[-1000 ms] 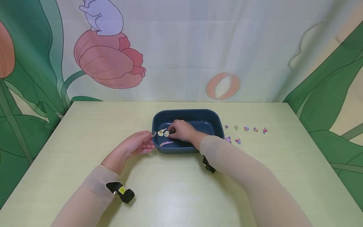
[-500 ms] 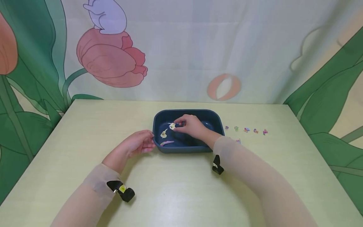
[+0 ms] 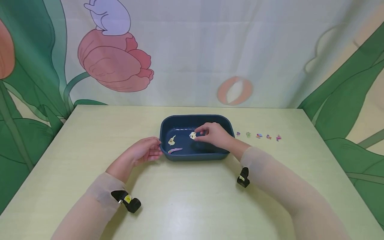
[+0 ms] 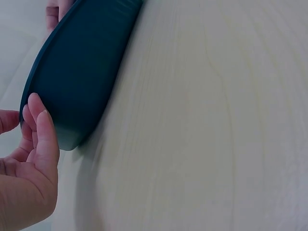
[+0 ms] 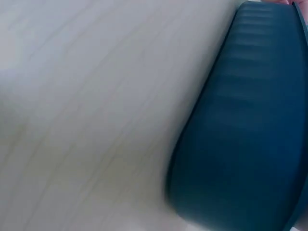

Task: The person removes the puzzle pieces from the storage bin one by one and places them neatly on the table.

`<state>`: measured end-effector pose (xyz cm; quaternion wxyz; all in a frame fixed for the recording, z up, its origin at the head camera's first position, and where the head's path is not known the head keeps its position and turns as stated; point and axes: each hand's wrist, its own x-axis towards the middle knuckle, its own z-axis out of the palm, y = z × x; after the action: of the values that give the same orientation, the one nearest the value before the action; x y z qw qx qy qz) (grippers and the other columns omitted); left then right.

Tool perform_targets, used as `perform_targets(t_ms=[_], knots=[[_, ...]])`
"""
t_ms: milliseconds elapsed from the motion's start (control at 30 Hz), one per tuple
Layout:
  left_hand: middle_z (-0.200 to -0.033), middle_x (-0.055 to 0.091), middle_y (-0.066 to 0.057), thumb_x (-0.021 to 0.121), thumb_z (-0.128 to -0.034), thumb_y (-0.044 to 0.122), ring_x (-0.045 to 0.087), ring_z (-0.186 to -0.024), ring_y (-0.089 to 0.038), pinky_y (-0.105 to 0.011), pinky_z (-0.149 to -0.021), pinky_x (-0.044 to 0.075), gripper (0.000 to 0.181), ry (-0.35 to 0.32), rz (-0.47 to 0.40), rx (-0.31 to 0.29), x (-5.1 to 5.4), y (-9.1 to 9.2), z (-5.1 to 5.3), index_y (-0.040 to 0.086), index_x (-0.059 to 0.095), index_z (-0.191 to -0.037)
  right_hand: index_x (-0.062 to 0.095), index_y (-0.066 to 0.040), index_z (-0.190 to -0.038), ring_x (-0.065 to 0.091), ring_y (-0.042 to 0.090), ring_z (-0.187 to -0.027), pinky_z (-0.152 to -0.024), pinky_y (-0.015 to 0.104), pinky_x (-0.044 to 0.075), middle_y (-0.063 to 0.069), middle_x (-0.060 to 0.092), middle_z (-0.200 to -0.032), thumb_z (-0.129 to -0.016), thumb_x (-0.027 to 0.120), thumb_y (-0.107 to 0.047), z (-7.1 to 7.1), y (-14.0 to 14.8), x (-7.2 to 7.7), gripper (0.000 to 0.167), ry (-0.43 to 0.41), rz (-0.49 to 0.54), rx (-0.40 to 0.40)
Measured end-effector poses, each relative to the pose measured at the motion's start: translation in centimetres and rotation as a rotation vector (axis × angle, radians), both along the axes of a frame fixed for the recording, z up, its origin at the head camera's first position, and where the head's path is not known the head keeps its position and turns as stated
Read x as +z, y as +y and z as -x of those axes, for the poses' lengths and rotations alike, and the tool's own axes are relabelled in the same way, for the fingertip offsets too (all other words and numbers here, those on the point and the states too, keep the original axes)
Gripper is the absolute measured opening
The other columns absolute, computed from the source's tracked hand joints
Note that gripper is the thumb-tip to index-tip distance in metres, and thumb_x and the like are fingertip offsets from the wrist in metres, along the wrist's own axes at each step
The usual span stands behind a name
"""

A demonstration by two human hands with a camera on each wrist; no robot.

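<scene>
A dark blue rectangular bin (image 3: 192,157) stands near the far middle of the table. My left hand (image 3: 146,151) pinches its left rim, thumb on one side and fingers against the outer wall in the left wrist view. Over the middle of the bin, my right hand (image 3: 214,135) pinches a small cream sticker-like cutout (image 3: 193,135) between thumb and fingertips. Another cream cutout (image 3: 172,140) lies at the bin's left end, with a curved lilac strip (image 3: 175,150) in front of it. The right wrist view shows mostly the bin's outer wall (image 5: 240,125).
Several small colourful cutouts, among them a green one (image 3: 248,134) and a pink one (image 3: 278,137), lie in a row right of the bin. The pale wooden table (image 3: 186,200) ends at a printed curtain (image 3: 186,66) behind.
My right hand has lifted one cream cutout away from the other and carried it right to the bin's middle. Its arm now covers cutouts seen before. My left hand stays at the rim.
</scene>
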<state>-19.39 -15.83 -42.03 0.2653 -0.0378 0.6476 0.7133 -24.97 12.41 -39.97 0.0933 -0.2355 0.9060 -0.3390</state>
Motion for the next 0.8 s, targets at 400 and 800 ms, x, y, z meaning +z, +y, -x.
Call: perform_targets(t_ms=[400, 800], knots=[[-0.076, 0.058, -0.003, 0.04, -0.0968, 0.01, 0.063, -0.071, -0.013, -0.025, -0.067, 0.055, 0.011, 0.036, 0.029, -0.02, 0.3, -0.1, 0.3, 0.003, 0.049, -0.094, 0.07, -0.008, -0.106, 0.048, 0.017, -0.067, -0.058, 0.028, 0.043, 0.0, 0.055, -0.083, -0.08, 0.075, -0.024, -1.1, 3.6, 1.2, 0.031, 0.059, -0.049, 0.013], [-0.075, 0.058, -0.003, 0.041, -0.0968, 0.011, 0.063, -0.069, -0.012, -0.024, -0.065, 0.055, 0.011, 0.026, 0.049, -0.005, 0.3, -0.1, 0.2, 0.005, 0.049, -0.094, 0.069, -0.005, -0.105, 0.047, 0.02, -0.064, -0.054, 0.029, 0.041, 0.002, 0.053, -0.083, -0.08, 0.074, -0.019, -2.2, 7.9, 1.7, 0.029, 0.087, -0.008, -0.063]])
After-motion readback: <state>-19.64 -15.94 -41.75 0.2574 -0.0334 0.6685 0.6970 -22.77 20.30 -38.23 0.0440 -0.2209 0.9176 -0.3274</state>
